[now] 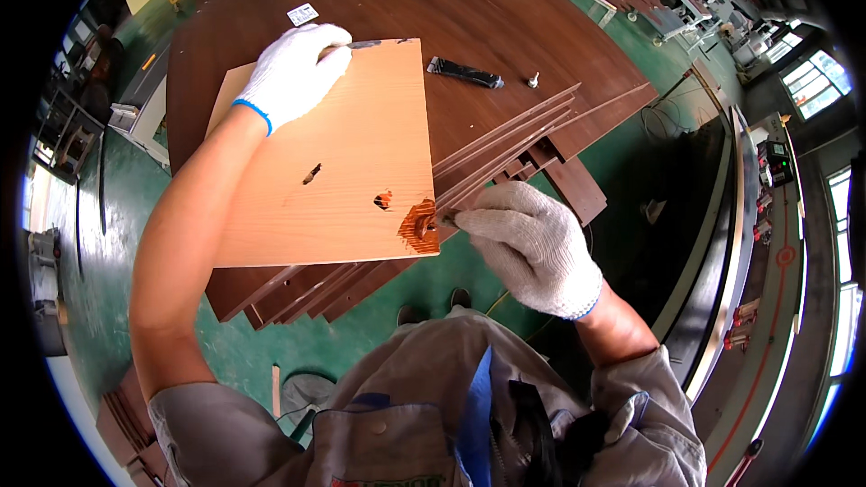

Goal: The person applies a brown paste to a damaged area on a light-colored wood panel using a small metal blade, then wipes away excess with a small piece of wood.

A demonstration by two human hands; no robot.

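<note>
Two hands (299,74) (534,248) are at the board (352,126), the left stretched farther.

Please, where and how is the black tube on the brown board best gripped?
Probably pinch the black tube across its middle, by both long sides, coming from above and the right. It is slim and lies lengthwise on the brown board, while the light panel lies close to its left end.
</note>
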